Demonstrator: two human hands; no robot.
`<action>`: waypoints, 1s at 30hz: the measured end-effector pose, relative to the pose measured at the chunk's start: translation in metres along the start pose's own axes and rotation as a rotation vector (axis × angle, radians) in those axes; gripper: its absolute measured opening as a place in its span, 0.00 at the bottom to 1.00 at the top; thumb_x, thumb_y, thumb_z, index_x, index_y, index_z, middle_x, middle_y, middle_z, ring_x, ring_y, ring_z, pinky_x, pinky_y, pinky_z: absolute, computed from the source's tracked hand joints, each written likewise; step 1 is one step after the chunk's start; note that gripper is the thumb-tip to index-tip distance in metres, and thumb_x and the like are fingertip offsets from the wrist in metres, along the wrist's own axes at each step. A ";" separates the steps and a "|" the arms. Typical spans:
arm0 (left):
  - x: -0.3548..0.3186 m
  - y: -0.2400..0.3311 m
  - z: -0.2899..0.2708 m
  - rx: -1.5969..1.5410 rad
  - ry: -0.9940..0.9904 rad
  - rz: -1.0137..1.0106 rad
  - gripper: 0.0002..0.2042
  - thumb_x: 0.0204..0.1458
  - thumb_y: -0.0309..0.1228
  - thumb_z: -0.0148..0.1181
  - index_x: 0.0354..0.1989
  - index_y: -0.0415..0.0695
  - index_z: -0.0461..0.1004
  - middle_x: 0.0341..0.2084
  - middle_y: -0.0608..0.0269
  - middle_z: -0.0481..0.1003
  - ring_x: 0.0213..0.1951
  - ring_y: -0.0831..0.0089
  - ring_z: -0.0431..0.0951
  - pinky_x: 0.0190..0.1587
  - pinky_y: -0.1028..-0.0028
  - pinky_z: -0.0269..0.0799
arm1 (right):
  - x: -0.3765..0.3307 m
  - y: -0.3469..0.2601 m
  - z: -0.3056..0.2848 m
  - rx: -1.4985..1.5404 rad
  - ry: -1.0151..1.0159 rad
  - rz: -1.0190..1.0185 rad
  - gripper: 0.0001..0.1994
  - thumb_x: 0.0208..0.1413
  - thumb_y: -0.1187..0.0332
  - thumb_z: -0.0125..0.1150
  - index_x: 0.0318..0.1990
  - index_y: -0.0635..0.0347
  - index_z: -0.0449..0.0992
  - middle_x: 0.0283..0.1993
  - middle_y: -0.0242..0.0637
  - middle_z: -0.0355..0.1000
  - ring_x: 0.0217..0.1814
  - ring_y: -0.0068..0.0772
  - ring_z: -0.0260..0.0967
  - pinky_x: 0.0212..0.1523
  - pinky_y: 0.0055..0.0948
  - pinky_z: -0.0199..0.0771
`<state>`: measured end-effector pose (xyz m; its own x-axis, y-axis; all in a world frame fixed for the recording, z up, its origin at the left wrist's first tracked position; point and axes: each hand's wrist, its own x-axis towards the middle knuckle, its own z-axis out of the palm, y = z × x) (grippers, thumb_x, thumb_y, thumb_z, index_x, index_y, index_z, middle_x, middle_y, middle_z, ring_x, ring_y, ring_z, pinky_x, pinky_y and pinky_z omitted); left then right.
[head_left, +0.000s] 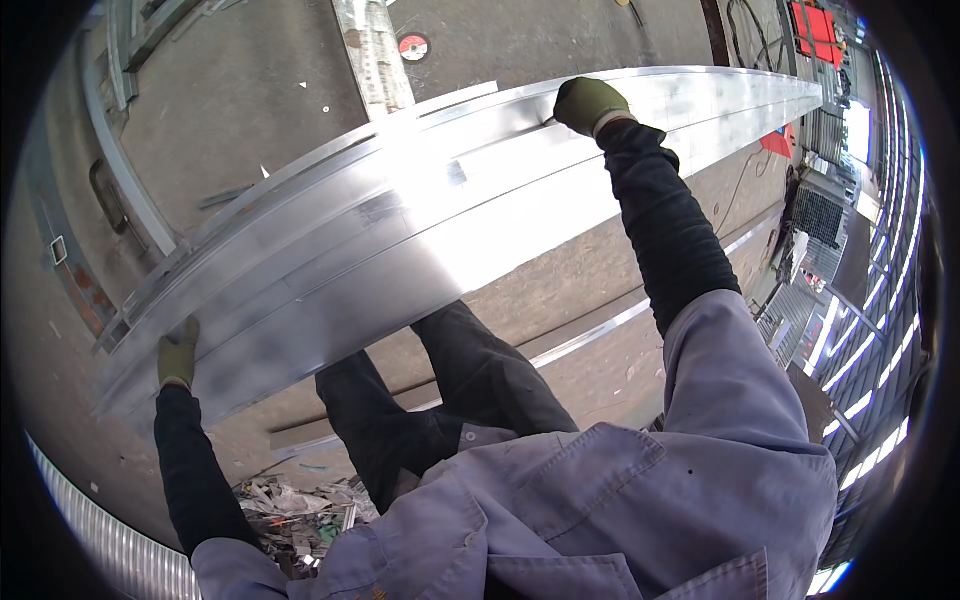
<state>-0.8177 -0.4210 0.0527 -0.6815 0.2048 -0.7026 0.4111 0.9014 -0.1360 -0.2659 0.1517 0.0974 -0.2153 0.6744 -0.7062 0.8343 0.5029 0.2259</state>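
A long, shiny metal panel (330, 270) with lengthwise ribs stretches from the lower left to the upper right in front of my legs. My right hand (592, 106), in a green glove, is closed over a raised rib near the far side, right of the middle. Near the panel's left end, my left hand (178, 360) grips it in a matching glove. Its thumb lies against the metal, while its other fingers are hardly visible. Strong glare whitens the panel's middle.
A pale beam (372, 55) reaches the panel's far side, beside a red and black disc (413, 47). Metal bars (130, 170) and a clamp-like piece (107, 195) lie at left. Behind my legs are a long strip (590, 335) and a scrap heap (300, 515). Red objects (818, 33) stand far right.
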 end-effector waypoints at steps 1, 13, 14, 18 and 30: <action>-0.001 0.000 0.000 -0.003 0.001 0.003 0.55 0.50 0.74 0.62 0.63 0.25 0.72 0.63 0.29 0.73 0.67 0.39 0.72 0.70 0.56 0.65 | 0.002 0.006 0.001 -0.006 -0.004 0.007 0.18 0.61 0.59 0.57 0.48 0.58 0.87 0.52 0.52 0.83 0.57 0.57 0.80 0.59 0.48 0.78; 0.004 -0.007 0.003 0.087 0.028 0.016 0.54 0.53 0.75 0.58 0.62 0.24 0.71 0.61 0.26 0.74 0.65 0.36 0.73 0.69 0.53 0.67 | 0.046 0.078 0.023 -0.125 -0.027 0.118 0.19 0.59 0.60 0.57 0.52 0.57 0.86 0.56 0.52 0.82 0.61 0.56 0.79 0.63 0.46 0.77; 0.003 -0.006 0.003 0.086 0.025 0.014 0.54 0.53 0.75 0.58 0.62 0.24 0.71 0.60 0.26 0.74 0.65 0.36 0.73 0.68 0.53 0.67 | 0.048 0.082 0.023 -0.138 -0.041 0.126 0.19 0.59 0.60 0.57 0.52 0.57 0.86 0.57 0.52 0.82 0.62 0.56 0.78 0.64 0.46 0.76; 0.005 0.002 0.005 0.077 0.019 0.024 0.54 0.54 0.75 0.58 0.60 0.24 0.72 0.59 0.25 0.75 0.64 0.36 0.74 0.67 0.52 0.68 | 0.047 0.101 0.025 -0.156 -0.020 0.149 0.19 0.59 0.60 0.56 0.52 0.57 0.86 0.57 0.51 0.82 0.62 0.56 0.79 0.63 0.46 0.76; 0.000 -0.006 0.003 0.030 0.051 0.055 0.52 0.54 0.73 0.60 0.57 0.23 0.74 0.56 0.26 0.77 0.61 0.36 0.76 0.65 0.52 0.70 | 0.041 0.090 0.026 0.540 -0.109 0.283 0.16 0.66 0.56 0.59 0.36 0.58 0.84 0.31 0.34 0.84 0.28 0.27 0.79 0.36 0.35 0.77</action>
<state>-0.8183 -0.4279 0.0512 -0.6868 0.2736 -0.6734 0.4664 0.8765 -0.1196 -0.1859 0.2108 0.0709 0.0809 0.6684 -0.7394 0.9967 -0.0509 0.0630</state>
